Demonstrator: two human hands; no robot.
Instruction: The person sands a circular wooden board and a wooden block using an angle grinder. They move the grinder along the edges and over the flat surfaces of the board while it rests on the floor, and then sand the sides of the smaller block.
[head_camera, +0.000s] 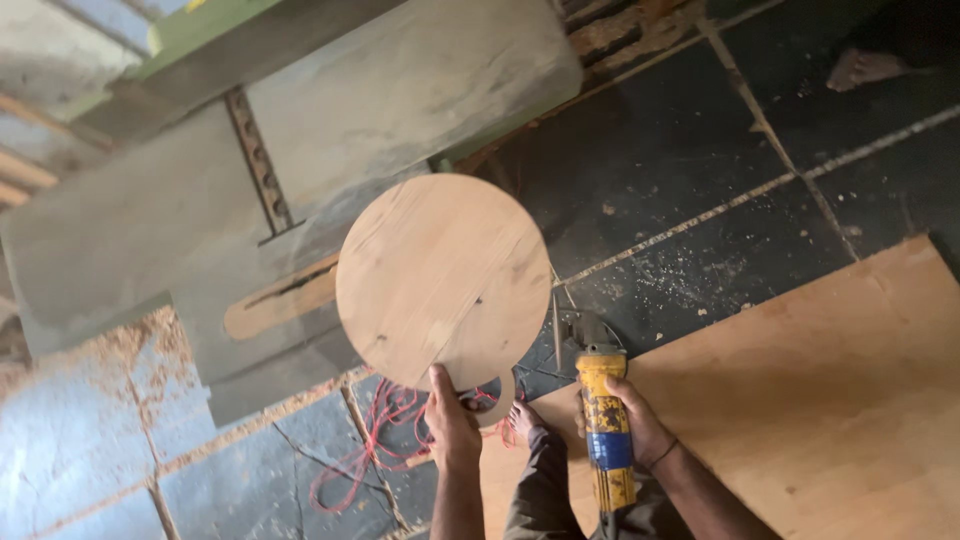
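My left hand (451, 421) holds up a round wooden board (440, 280) by the short handle at its lower edge, the flat face turned toward me. My right hand (637, 418) grips a yellow and blue angle grinder (603, 420) by its body, its grey guard and disc pointing up and away, just right of the board. My own leg and bare foot (525, 418) show between the two hands.
A grey machine table (400, 90) with a slot and a metal rail fills the upper left. A large plywood sheet (820, 400) lies on the dark stone floor at right. Red cable (375, 440) coils on the floor. Another person's bare foot (865, 67) is at top right.
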